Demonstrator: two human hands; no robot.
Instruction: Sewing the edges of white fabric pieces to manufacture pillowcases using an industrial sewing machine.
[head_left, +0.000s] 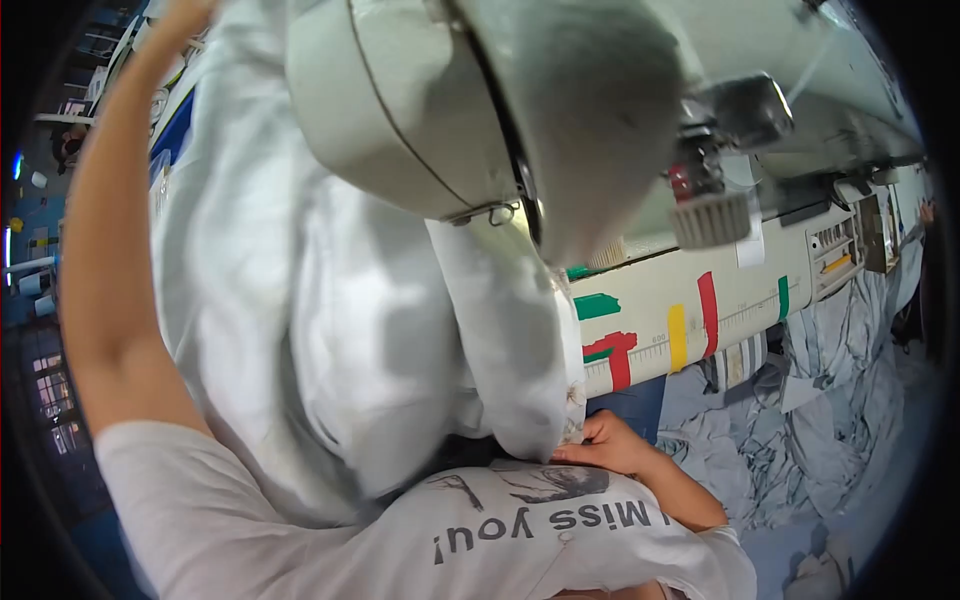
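A large piece of white fabric (375, 330) lies bunched in thick folds in front of me, under and beside the pale head of a sewing machine (410, 110). At the near end of its narrow edge strip, close to my shirt, my right hand (617, 446) is closed with thumb and fingers pinching the cloth. My left arm stretches far up along the left side of the fabric. Only a sliver of my left hand (190, 12) shows at the top edge; its fingers are cut off from view. The machine head hides the needle area.
Right of the fabric, the machine table edge (645, 350) carries a ruler scale and red, yellow and green tape strips. A metal-and-white thread tension knob (712, 220) juts above it. Crumpled pale cloth (830, 420) is heaped at the right. Other workstations show at far left.
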